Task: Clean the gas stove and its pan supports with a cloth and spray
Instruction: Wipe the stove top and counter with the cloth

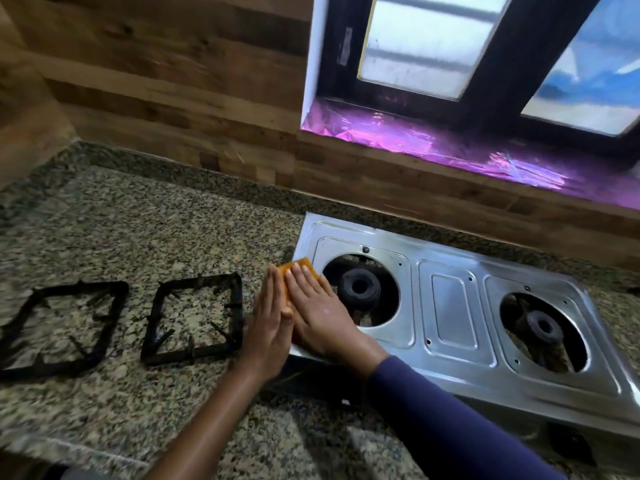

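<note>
Granite counter [156, 230], speckled, under a wood-panelled wall; frame slightly motion-blurred.

Cloth [299, 266]: orange, folded small, lying on the left rim of the gas stove [450, 306], beside the left burner [358, 287]. Mostly covered, with only the far corner and a strip between the hands showing.

Right hand [318, 313]: flat on top of the cloth, fingers straight and close together, palm down, pressing. Dark blue sleeve to the wrist.
Left hand [272, 317]: stands on edge against the stove's left side, fingers straight and together, touching the cloth's side. Neither hand curls round anything.

Handling, judged: cloth is soft, light and limp, and will bunch or slide on the polished steel unless kept under a flat palm. Pressing it from above suits better than pinching it. The stove top looks thin, stiff and slick, with raised ribs and screw heads that could snag the cloth. The body may shift on the granite if pushed sideways.

Right burner [542, 327] uncovered too. Both pan supports are off: one [190, 353] near the stove's left, the other [79, 287] farther left. They look like rigid, heavy-ish dark iron with prongs; best lifted by the frame bars.

No spray in view. Window [433, 46] behind, with purple foil [433, 147] on its sill.
</note>
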Demonstrator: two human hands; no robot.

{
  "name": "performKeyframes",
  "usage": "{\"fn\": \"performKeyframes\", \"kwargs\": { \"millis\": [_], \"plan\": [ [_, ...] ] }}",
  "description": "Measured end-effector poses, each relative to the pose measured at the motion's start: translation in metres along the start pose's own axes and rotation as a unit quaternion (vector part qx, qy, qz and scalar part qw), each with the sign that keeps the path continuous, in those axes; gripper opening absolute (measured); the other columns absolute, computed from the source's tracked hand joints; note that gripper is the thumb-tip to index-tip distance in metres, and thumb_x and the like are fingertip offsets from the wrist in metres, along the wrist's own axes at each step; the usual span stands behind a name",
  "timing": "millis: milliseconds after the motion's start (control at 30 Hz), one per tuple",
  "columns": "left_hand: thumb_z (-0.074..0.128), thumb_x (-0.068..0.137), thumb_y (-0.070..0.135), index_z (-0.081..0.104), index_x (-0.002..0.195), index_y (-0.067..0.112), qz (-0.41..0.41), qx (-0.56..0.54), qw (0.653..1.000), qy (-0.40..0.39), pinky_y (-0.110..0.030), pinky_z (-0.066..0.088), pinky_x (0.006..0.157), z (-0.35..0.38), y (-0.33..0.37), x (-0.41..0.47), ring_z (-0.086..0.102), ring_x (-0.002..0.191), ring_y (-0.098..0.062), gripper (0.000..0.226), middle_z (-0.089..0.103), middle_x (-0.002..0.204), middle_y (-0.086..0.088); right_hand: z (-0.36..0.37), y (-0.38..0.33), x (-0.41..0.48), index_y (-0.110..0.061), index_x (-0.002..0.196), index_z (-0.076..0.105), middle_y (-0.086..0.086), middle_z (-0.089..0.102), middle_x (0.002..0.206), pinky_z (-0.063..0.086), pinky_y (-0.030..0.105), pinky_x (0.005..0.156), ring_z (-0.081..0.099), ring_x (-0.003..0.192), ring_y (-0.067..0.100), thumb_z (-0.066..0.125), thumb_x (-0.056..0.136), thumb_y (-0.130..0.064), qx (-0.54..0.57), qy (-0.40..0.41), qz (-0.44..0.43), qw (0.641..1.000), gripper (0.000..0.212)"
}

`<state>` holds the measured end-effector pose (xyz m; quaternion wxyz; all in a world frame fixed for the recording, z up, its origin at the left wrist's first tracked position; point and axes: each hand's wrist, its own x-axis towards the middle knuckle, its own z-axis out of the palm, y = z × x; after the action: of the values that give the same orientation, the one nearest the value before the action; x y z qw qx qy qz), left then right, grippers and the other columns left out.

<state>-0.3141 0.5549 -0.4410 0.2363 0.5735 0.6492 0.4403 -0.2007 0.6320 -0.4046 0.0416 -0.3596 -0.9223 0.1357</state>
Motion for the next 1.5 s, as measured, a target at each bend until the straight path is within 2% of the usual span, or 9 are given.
{"fn": "performKeyframes", "kwargs": {
  "millis": [100, 233, 400, 600, 800, 967, 1100, 1267, 1500],
  "plan": [
    [-0.002, 0.086, 0.077, -0.005, 0.154, 0.020, 0.008, 0.054, 0.998, -0.029, -0.045, 0.002, 0.122, 0.000, -0.001, 0.000, -0.013, 0.149, -0.009, 0.088, -0.013, 0.162, 0.002, -0.004, 0.015, 0.055, -0.014, 0.156, 0.001, 0.004, -0.007, 0.163, -0.006, 0.039, 0.121, -0.010, 0.149, 0.018, 0.020, 0.104, -0.044, 0.005, -0.006, 0.056, 0.998, 0.062],
    [-0.003, 0.088, 0.074, -0.005, 0.154, 0.020, -0.001, 0.187, 0.980, -0.066, -0.038, 0.005, 0.122, 0.001, 0.000, 0.003, -0.018, 0.147, -0.007, 0.086, -0.014, 0.161, 0.002, -0.024, 0.062, 0.121, -0.011, 0.155, 0.002, 0.008, -0.007, 0.163, -0.006, 0.040, 0.119, -0.008, 0.150, 0.021, 0.023, 0.104, -0.041, -0.001, -0.021, 0.112, 0.993, 0.063],
    [0.001, 0.092, 0.070, -0.005, 0.155, 0.020, -0.003, 0.208, 0.975, -0.073, -0.036, 0.006, 0.122, 0.000, 0.003, 0.003, -0.018, 0.147, -0.007, 0.080, -0.014, 0.162, 0.005, -0.038, 0.099, 0.158, -0.010, 0.154, 0.014, 0.011, 0.005, 0.163, 0.002, 0.045, 0.120, 0.002, 0.150, 0.024, 0.027, 0.103, -0.039, -0.034, -0.014, 0.196, 0.980, 0.061],
    [0.008, 0.095, 0.066, -0.010, 0.153, 0.025, 0.006, 0.227, 0.970, -0.082, -0.031, 0.002, 0.122, -0.001, 0.004, 0.002, -0.019, 0.147, -0.006, 0.074, -0.017, 0.161, 0.008, -0.045, 0.130, 0.117, -0.019, 0.156, 0.012, 0.002, 0.004, 0.164, -0.002, 0.039, 0.120, 0.000, 0.150, 0.016, 0.029, 0.104, -0.037, -0.014, -0.022, 0.083, 0.996, 0.057],
    [0.005, 0.096, 0.066, 0.001, 0.155, 0.016, 0.015, 0.302, 0.949, -0.085, -0.035, -0.002, 0.120, 0.002, 0.002, 0.001, -0.012, 0.149, -0.013, 0.078, -0.007, 0.163, -0.001, -0.070, 0.235, 0.025, -0.014, 0.150, 0.030, 0.010, 0.023, 0.160, 0.011, 0.048, 0.118, 0.019, 0.148, 0.023, 0.032, 0.104, -0.033, -0.026, 0.070, 0.274, 0.959, 0.050],
    [0.004, 0.098, 0.064, 0.012, 0.154, 0.008, 0.038, 0.366, 0.926, -0.085, -0.038, -0.010, 0.118, 0.013, 0.022, 0.001, -0.007, 0.150, -0.016, 0.079, 0.005, 0.162, -0.008, -0.097, 0.289, -0.031, -0.011, 0.148, 0.035, 0.014, 0.026, 0.158, 0.015, 0.049, 0.116, 0.022, 0.146, 0.028, 0.033, 0.103, -0.031, -0.032, 0.051, 0.374, 0.925, 0.049],
    [0.008, 0.098, 0.064, 0.011, 0.155, 0.011, 0.104, 0.339, 0.924, -0.141, -0.040, -0.003, 0.117, 0.064, 0.060, -0.005, -0.009, 0.149, -0.013, 0.078, 0.002, 0.162, -0.005, -0.089, 0.267, -0.015, -0.007, 0.145, 0.037, 0.019, 0.028, 0.156, 0.022, 0.051, 0.116, 0.026, 0.143, 0.032, 0.043, 0.099, -0.028, -0.043, 0.037, 0.308, 0.950, 0.051],
    [0.030, 0.094, 0.059, 0.043, 0.144, 0.006, 0.164, 0.341, 0.904, -0.198, -0.045, 0.019, 0.110, 0.130, 0.108, 0.000, 0.029, 0.145, -0.023, 0.075, 0.035, 0.155, -0.010, -0.067, 0.208, 0.012, -0.010, 0.155, 0.011, 0.012, 0.005, 0.163, 0.005, 0.036, 0.120, 0.004, 0.150, 0.025, 0.038, 0.102, -0.030, -0.035, -0.010, 0.184, 0.982, 0.062],
    [0.014, 0.098, 0.062, 0.045, 0.144, 0.008, 0.159, 0.362, 0.890, -0.226, -0.042, 0.020, 0.109, 0.172, 0.125, -0.008, 0.038, 0.140, -0.023, 0.077, 0.042, 0.151, -0.008, -0.079, 0.254, -0.019, -0.013, 0.154, 0.021, 0.008, 0.018, 0.161, 0.014, 0.043, 0.118, 0.015, 0.148, 0.023, 0.037, 0.101, -0.028, -0.032, 0.026, 0.211, 0.977, 0.058]
  ]
}}
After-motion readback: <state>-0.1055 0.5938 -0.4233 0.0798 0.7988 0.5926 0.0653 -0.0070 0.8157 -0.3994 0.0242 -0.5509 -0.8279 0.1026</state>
